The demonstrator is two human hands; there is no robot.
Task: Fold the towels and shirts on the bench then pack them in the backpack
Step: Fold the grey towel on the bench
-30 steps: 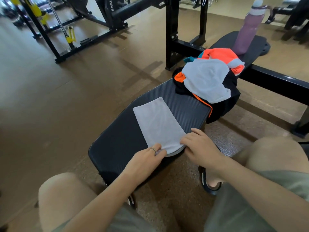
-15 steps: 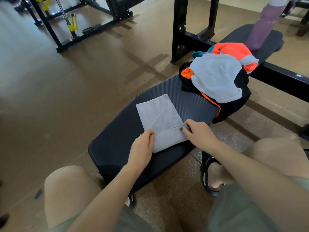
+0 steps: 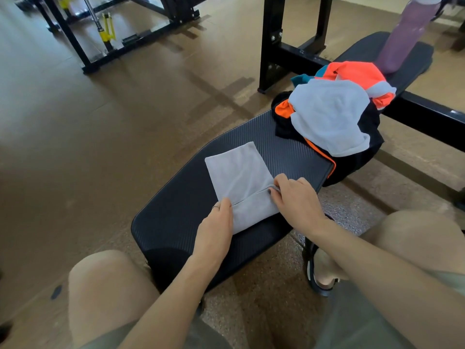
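Both hands grasp the near flap of the grey towel (image 3: pixel 239 177), which is doubled over onto the rest of the cloth. Fingers of the left hand (image 3: pixel 216 227) curl over the flap's left end, a ring showing on one finger; the right hand (image 3: pixel 295 197) pinches the flap's right end between thumb and fingers. That towel lies flat on the near part of the black bench pad (image 3: pixel 181 205), its far end spread smooth and reaching toward the pile of clothes (image 3: pixel 334 117) farther along the bench: a pale grey towel on top, orange and black garments under it, a bit of teal behind. Beyond the pile a purple water bottle (image 3: pixel 405 34) stands upright on the pad's far end. Bare knees frame the bench's near end.
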